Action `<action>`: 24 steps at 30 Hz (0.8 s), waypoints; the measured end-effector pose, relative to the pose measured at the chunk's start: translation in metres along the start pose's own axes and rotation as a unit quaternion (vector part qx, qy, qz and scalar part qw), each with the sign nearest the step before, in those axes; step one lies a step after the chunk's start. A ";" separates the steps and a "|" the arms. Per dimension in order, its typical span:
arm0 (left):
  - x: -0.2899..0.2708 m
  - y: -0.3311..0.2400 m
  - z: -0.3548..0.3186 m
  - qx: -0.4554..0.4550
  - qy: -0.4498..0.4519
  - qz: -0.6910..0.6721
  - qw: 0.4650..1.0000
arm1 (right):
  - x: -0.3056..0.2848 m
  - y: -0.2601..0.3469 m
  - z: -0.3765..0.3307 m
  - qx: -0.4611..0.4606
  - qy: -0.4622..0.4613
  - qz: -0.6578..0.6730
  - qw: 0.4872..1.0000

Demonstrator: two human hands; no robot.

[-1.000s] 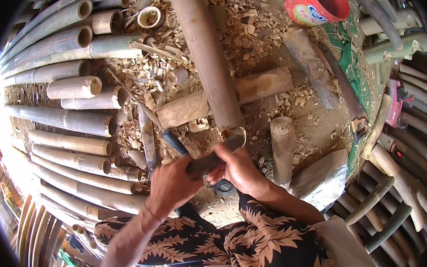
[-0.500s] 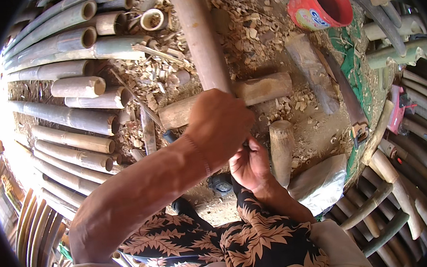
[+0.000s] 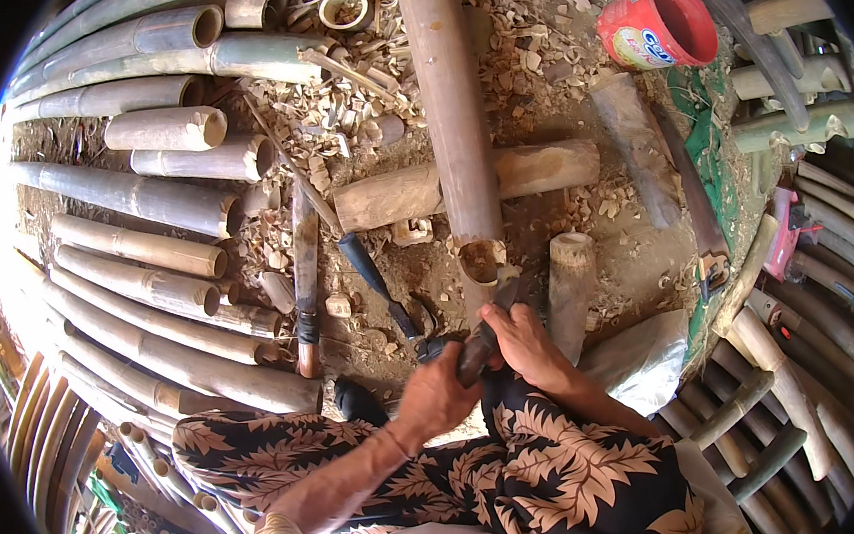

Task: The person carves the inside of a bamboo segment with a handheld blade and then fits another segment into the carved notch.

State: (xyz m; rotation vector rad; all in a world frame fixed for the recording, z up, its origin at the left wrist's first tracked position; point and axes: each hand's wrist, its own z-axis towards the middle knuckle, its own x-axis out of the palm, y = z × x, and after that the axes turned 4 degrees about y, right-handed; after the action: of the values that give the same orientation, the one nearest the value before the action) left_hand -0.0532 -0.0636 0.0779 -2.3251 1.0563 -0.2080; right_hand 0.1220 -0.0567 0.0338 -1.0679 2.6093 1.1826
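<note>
Bamboo pole [image 3: 450, 115] ran down the frame's centre; both hands, left hand [image 3: 435, 399] and right hand [image 3: 523, 345], were clenched around a blade [image 3: 483, 338] at its cut end, low centre.

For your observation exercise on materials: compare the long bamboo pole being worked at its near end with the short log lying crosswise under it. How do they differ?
The bamboo pole runs away from the person and leaves the picture; the short log lies crosswise, both ends in view. The pole's near end is hollow and notched; the log's ends look solid. The pole is darker brown, the log paler. Both are round and rest among wood chips.
</note>
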 end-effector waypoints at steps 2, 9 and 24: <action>0.022 -0.011 0.001 -0.028 -0.019 -0.052 0.998 | 0.010 -0.020 0.000 -0.097 -0.072 -0.218 0.969; 0.073 -0.017 0.011 0.010 -0.099 -0.139 0.985 | 0.012 -0.041 -0.002 0.000 -0.075 -0.202 0.977; -0.137 -0.088 0.045 0.103 -0.034 0.503 0.858 | 0.006 0.051 0.041 -0.003 0.095 0.799 0.593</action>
State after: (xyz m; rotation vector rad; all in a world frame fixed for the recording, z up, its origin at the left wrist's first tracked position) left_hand -0.0730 0.1023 0.1018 -1.3237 1.9293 0.1677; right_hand 0.0774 -0.0084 0.0360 1.8307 3.2936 0.9714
